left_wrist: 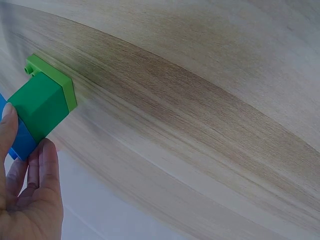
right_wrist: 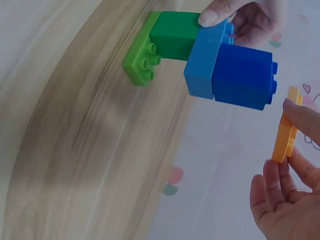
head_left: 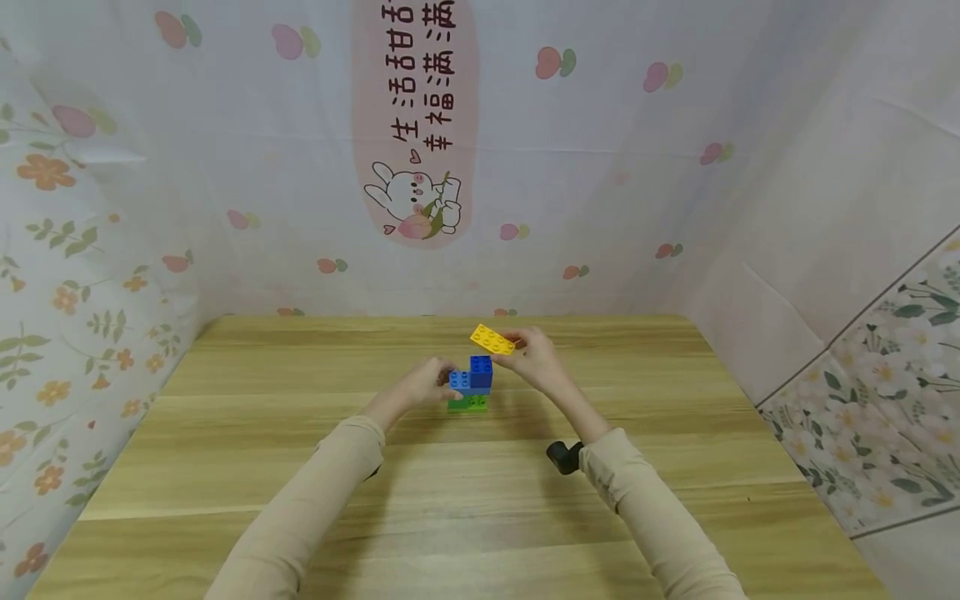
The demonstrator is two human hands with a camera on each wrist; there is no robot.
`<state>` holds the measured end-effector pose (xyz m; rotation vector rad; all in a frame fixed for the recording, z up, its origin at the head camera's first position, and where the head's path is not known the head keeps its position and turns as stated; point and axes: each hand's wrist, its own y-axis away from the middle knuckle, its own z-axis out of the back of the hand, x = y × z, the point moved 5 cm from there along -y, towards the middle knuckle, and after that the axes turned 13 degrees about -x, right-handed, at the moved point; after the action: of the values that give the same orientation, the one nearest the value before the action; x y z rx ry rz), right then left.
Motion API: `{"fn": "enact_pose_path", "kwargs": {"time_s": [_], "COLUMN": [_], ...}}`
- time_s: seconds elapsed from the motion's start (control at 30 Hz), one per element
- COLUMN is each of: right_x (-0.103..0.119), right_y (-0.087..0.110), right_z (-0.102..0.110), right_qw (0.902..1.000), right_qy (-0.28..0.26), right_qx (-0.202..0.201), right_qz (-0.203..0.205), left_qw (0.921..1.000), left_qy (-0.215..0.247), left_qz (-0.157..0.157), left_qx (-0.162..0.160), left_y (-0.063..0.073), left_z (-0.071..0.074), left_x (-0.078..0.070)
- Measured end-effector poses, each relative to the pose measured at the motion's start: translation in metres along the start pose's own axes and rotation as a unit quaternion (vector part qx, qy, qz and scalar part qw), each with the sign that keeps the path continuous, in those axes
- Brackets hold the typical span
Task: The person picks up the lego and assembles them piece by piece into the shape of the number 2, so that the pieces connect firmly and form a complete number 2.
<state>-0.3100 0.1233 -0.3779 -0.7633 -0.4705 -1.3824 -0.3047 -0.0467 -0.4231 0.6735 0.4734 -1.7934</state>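
Observation:
A stack of toy bricks stands on the table. Its base is a light green plate (right_wrist: 140,55), then a dark green brick (right_wrist: 175,35), a light blue brick (right_wrist: 204,65) and a dark blue brick (right_wrist: 242,76). The light blue brick overhangs to the right, with the dark blue one on that end. My left hand (head_left: 426,383) pinches the stack at the light blue brick, thumb near the dark green joint. Above the dark blue brick, my right hand (head_left: 534,360) pinches a flat yellow brick (head_left: 492,339), tilted and apart from the stack, studs showing.
The stack stands toward the back of the wooden table (head_left: 465,517). A black object (head_left: 564,457) shows beside the right sleeve (head_left: 637,492). Behind the table hangs a printed white cloth (head_left: 615,183), and patterned cloth covers both sides.

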Motion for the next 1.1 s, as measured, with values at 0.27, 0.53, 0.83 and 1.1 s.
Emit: {"fn": "enact_pose_path", "kwargs": {"time_s": [0.27,0.53,0.83,1.1], "right_x": [0.013,0.017,0.017,0.019], "right_y": [0.002,0.005,0.005,0.002], "right_z": [-0.010,-0.014,-0.016,-0.019], "right_qw": [0.9956,0.9924,0.9869,0.9816], "right_qy": [0.007,0.015,0.016,0.015], "right_qx": [0.051,0.071,0.098,0.137], "right_qz": [0.077,0.100,0.127,0.132], "left_qw": [0.9999,0.9996,0.9978,0.9983], "left_qy": [0.005,0.017,0.056,0.054], "left_qz": [-0.011,-0.022,-0.034,-0.019], "left_qx": [0.002,0.004,0.010,0.012], "left_y": [-0.001,-0.003,-0.002,-0.001], "left_z": [0.000,-0.001,-0.002,-0.002], "left_x": [0.001,0.003,0.001,0.002]}}
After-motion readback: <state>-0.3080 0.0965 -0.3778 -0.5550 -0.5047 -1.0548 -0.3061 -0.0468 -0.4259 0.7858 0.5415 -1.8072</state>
